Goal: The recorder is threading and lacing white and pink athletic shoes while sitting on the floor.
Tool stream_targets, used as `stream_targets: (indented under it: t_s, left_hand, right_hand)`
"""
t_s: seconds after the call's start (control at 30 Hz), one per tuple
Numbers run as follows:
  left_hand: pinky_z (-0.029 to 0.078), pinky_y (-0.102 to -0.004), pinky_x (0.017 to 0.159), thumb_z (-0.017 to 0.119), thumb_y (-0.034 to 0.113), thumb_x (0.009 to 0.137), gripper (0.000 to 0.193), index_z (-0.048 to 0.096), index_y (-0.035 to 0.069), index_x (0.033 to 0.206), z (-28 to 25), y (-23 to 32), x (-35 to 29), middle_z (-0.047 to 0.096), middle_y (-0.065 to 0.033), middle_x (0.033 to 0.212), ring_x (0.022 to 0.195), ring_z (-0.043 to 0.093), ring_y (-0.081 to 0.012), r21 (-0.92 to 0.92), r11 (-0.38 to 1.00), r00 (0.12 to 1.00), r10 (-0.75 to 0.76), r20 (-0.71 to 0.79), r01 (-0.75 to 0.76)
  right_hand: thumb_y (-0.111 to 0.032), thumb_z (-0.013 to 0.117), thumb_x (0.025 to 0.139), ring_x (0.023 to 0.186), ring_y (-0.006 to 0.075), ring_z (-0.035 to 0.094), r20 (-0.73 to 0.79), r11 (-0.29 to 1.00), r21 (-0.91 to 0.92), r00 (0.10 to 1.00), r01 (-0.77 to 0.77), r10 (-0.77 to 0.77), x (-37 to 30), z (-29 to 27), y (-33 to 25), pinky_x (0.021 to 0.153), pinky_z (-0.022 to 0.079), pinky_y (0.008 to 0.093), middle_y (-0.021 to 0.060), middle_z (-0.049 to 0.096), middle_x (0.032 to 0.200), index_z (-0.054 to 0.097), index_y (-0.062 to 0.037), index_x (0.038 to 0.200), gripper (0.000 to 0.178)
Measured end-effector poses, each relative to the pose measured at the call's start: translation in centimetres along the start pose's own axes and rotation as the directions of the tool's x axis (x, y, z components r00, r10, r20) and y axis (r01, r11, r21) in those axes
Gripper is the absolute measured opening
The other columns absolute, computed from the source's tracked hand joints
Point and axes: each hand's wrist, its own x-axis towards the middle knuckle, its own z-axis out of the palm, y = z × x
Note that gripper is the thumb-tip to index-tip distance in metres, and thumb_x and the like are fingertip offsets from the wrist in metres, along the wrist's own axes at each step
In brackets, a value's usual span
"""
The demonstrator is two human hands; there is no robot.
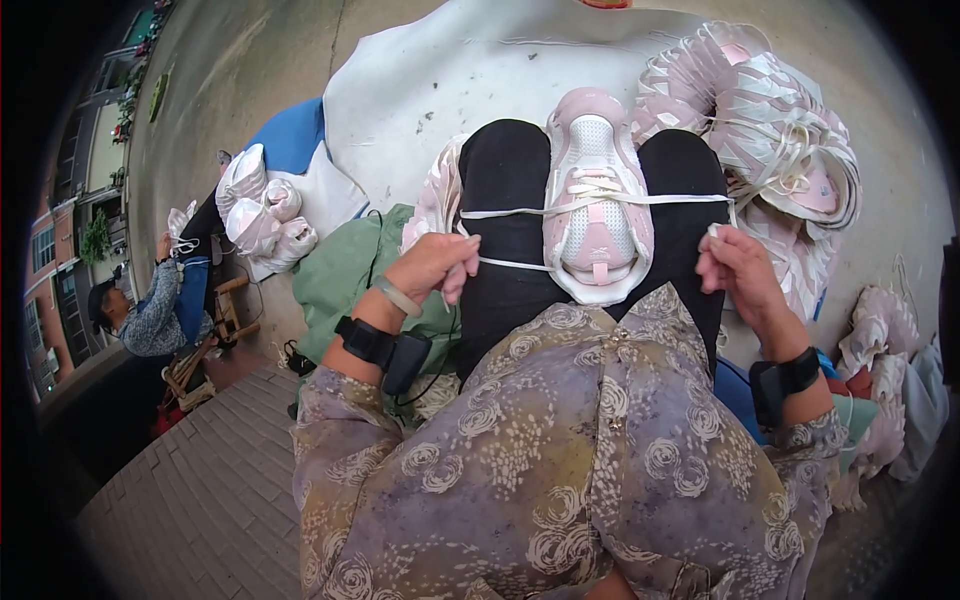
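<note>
A pink and white sneaker upper (pixel 592 190) rests between my black-clad thighs, its rounded toe pointing away and its tongue toward me. White shoelace (pixel 690 198) crosses its eyelets and stretches out to both sides. My left hand (pixel 435 268) is closed in a pinch on the lace, left of the shoe. On the right, my right hand (pixel 742 270) has its fingers curled together at the other lace end, above my right thigh. Both hands are apart from the upper itself; a second strand of lace runs from the left hand to the upper's near end.
A large stack of similar uppers (pixel 770 120) lies at the right, with more uppers (pixel 880 340) below it. A white sheet (pixel 440 75) covers the ground ahead. Green cloth (pixel 345 260) lies at my left. Farther left sits another person (pixel 155 315) near bundled uppers (pixel 262 210).
</note>
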Motion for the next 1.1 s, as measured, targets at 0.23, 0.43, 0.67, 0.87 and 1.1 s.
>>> stream_targets:
  t_s: [0.23,0.43,0.67,0.87,1.1]
  left_hand:
    - [0.042,-0.0235,0.040,0.042,0.026,0.092,0.023,0.049,0.006,0.086,6.8,4.8,5.4,0.051,-0.0016,0.057,0.044,0.052,-0.0119,-0.134,0.978,0.987,0.160,0.001,-0.159]
    - [0.047,-0.0239,0.049,0.041,0.026,0.093,0.019,0.049,0.008,0.090,7.6,6.7,6.1,0.055,-0.0023,0.066,0.051,0.057,-0.0127,-0.238,0.884,0.911,0.362,-0.196,-0.403]
    - [0.051,-0.0279,0.066,0.045,0.025,0.092,0.024,0.053,0.004,0.097,7.8,4.3,5.1,0.062,-0.0083,0.080,0.074,0.063,-0.0171,-0.291,0.808,0.848,0.424,-0.317,-0.512]
    - [0.044,-0.0212,0.059,0.051,0.022,0.089,0.022,0.060,0.003,0.096,7.6,2.9,5.4,0.058,-0.0016,0.073,0.066,0.054,-0.0076,0.048,0.768,0.685,0.595,-0.420,-0.638]
    - [0.029,-0.0160,0.038,0.051,0.023,0.090,0.020,0.060,0.005,0.086,8.0,2.8,4.9,0.045,0.0037,0.056,0.043,0.037,-0.0015,0.169,0.783,0.657,0.600,-0.455,-0.598]
  right_hand:
    - [-0.019,0.058,0.084,0.059,0.0039,0.048,0.162,0.953,-0.127,0.954,0.274,-0.253,5.0,5.1,-1.0,0.054,0.041,0.0174,-0.0018,0.056,0.074,0.065,-0.0033,0.094,0.019]
    - [-0.012,0.061,0.082,0.062,0.0045,0.052,-0.033,0.946,0.151,0.958,0.287,-0.285,5.3,5.7,-0.8,0.056,0.042,0.0169,-0.0008,0.058,0.070,0.064,-0.0021,0.088,0.012]
    - [-0.008,0.062,0.081,0.062,0.0040,0.053,-0.062,0.928,0.098,0.933,0.358,-0.354,5.4,6.0,-0.5,0.057,0.042,0.0163,-0.0002,0.059,0.071,0.063,-0.0025,0.086,0.007]
    - [-0.007,0.062,0.081,0.061,0.0030,0.050,-0.051,0.913,0.073,0.915,0.402,-0.400,5.5,6.2,-0.4,0.057,0.040,0.0159,-0.0006,0.059,0.069,0.063,-0.0023,0.085,0.006]
    - [-0.006,0.063,0.077,0.062,0.0067,0.052,-0.051,0.837,-0.095,0.837,0.540,-0.545,5.7,6.3,0.2,0.057,0.042,0.0193,0.0000,0.059,0.071,0.061,-0.0020,0.082,0.006]
